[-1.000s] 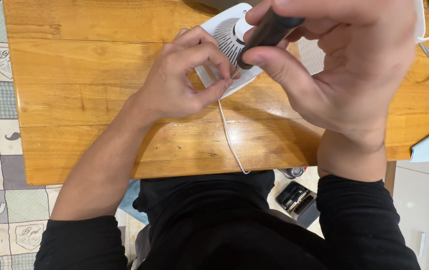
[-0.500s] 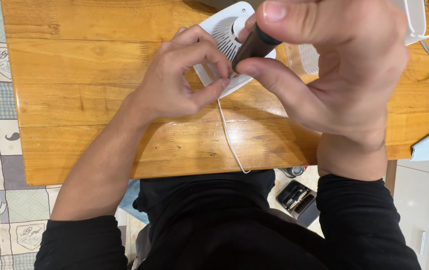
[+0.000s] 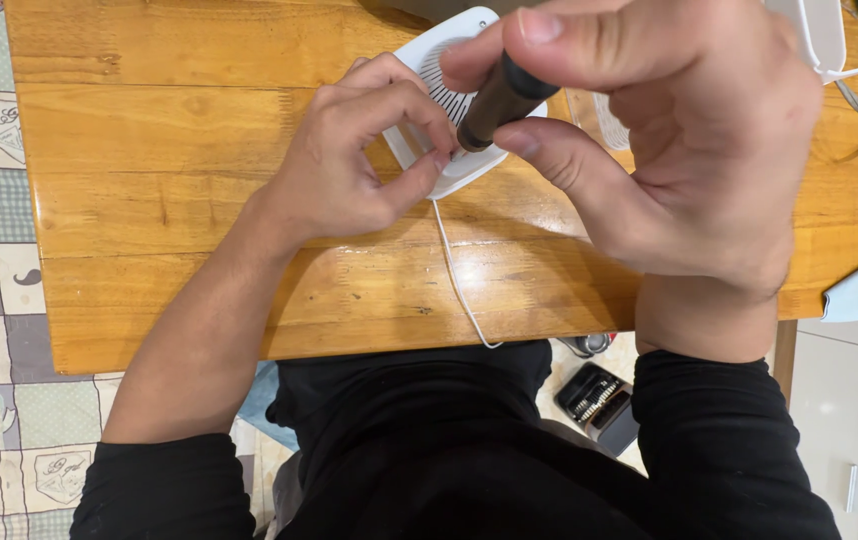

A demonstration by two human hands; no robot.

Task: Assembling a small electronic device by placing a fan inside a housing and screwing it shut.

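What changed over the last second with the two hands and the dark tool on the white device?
The right hand shifted slightly, tilting the dark tool more steeply onto the white slotted device. The left hand kept pinching the device's edge; the white cord and wooden table stayed put.

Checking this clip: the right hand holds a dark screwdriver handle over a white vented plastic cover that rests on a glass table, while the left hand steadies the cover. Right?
Not quite. The head view shows a wooden table, not glass. The rest holds: the right hand grips the dark screwdriver handle over the white vented cover, and the left hand steadies it.
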